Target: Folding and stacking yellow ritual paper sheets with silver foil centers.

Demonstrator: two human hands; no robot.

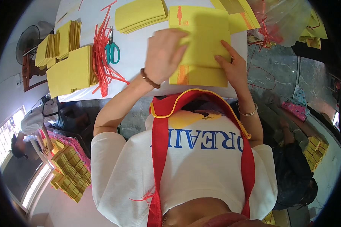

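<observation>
A stack of yellow paper [206, 45] with orange-red printed patches lies at the near edge of the white table. My right hand [235, 68] grips the stack's right edge, with the thumb and a finger on top and the other fingers hidden. Above the stack's left edge is my left hand [165, 53], its fingers half bent and the thumb apart, with nothing visible in it. To its left lie teal-handled scissors [113, 52] beside a bundle of red plastic strips [101, 56].
More yellow paper stacks [142, 16] lie at the table's far side, others [70, 72] at its left. A clear plastic bag [282, 19] stands beyond the right edge. Two people [36, 121] [293, 170] are near bundled yellow paper [70, 166]. A fan [27, 43] stands far left.
</observation>
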